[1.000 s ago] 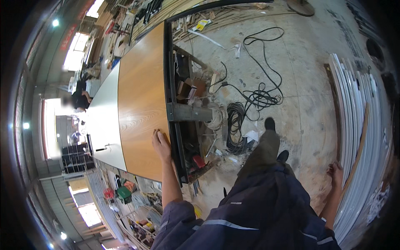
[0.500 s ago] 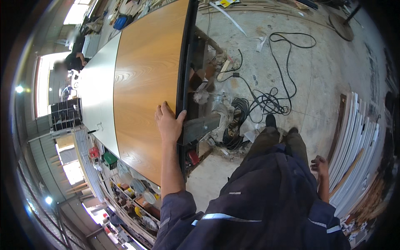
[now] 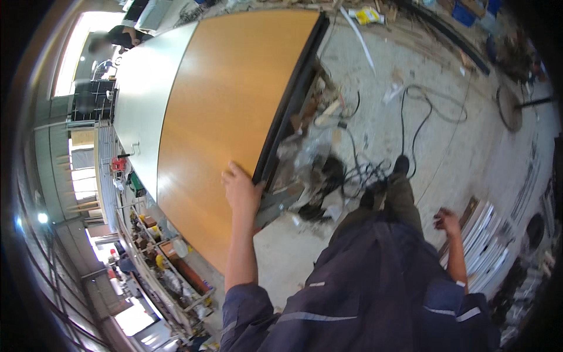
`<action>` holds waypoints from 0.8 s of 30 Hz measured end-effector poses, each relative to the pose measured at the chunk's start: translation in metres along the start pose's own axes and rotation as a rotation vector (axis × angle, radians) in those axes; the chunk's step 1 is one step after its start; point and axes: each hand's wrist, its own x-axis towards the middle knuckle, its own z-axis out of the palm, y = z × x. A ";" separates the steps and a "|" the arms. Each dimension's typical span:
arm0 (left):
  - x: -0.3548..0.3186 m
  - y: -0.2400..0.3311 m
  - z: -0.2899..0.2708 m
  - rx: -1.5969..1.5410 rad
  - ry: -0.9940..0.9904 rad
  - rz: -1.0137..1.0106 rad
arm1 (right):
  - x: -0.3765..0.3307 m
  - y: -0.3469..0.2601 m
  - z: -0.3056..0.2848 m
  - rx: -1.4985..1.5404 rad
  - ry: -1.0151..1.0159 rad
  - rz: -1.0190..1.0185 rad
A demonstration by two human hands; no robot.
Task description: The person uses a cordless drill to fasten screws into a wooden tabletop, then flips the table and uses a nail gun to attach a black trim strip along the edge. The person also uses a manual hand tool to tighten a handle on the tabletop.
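Along the worktop's right edge [image 3: 291, 105], left hand [image 3: 241, 190] lies fingers spread on brown panel [image 3: 229, 100], no grip; right hand [image 3: 447, 222] half-curled, looks empty. White panel [image 3: 143, 82] already flat alongside.

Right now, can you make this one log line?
left hand: on brown panel | right hand: nothing seen in it, near white strips | white panel: beside brown panel

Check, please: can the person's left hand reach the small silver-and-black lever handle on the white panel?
Probably not without leaning: the left hand rests on the brown wood-grained panel, which separates it from the lever handle, though nothing stands between.
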 end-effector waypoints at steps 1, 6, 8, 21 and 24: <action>0.003 0.000 0.004 -0.001 0.012 -0.020 | 0.005 -0.021 0.002 -0.052 -0.019 0.022; -0.006 -0.006 0.014 0.022 0.135 0.001 | 0.018 -0.117 -0.007 0.044 0.060 -0.005; 0.000 -0.004 0.006 -0.005 0.077 -0.027 | 0.037 -0.148 -0.025 -0.032 0.023 0.020; 0.045 0.044 -0.032 -0.018 -0.250 -0.329 | 0.189 -0.346 -0.007 -0.165 -0.077 -0.002; 0.089 0.072 -0.069 -0.114 -0.443 -0.297 | 0.222 -0.403 0.032 -0.243 -0.127 -0.006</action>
